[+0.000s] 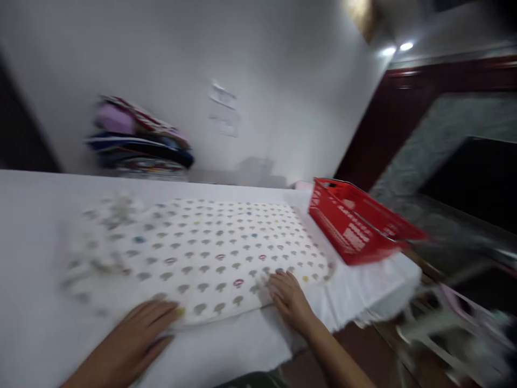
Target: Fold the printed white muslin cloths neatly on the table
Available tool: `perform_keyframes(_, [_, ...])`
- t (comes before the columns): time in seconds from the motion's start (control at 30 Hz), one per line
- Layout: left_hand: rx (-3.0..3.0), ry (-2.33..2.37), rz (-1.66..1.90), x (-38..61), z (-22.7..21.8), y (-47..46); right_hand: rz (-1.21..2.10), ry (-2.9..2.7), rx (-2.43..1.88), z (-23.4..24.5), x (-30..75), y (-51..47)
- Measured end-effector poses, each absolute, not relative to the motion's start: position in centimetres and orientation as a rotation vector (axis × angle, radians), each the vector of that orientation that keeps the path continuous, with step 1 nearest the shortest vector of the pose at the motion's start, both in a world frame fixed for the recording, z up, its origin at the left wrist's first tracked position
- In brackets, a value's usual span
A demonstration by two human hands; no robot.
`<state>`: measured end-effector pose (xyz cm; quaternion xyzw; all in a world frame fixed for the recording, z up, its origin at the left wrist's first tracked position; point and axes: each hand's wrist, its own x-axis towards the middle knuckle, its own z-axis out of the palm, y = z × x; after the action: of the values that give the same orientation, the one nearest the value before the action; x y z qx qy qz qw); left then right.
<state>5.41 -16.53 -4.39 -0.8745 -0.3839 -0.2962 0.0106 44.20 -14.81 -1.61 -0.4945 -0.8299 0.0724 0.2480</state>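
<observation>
A white cloth piece [226, 245] printed with small grey mushrooms, and a few coloured ones, lies spread over the white-covered table. Its left end looks bunched and blurred, and I cannot make out the exact kind of item. My left hand [139, 334] rests at the near left edge of the cloth, fingers stretched out and thumb apart. On the near edge further right, my right hand [291, 302] lies with its fingers spread on the fabric. Neither hand visibly grips anything.
A red plastic basket [343, 229] stands at the table's right end. Folded clothes [141, 140] are stacked at the back left against the wall. Papers [224, 110] hang on the wall. Beyond the table's right edge is a white plastic stool [440, 323].
</observation>
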Motion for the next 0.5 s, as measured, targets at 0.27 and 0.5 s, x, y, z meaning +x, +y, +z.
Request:
perform_keyframes(0.27, [-2.702, -1.592, -0.549, 4.9, 0.4, -19.3, 0.409, -2.569, -0.72, -1.8, 31.7, -15.0])
perform_keyframes(0.5, [-2.655, -1.485, -0.528, 3.0, 0.9, -18.9, 0.528, -2.543, -0.762, -2.1, 27.4, -15.6])
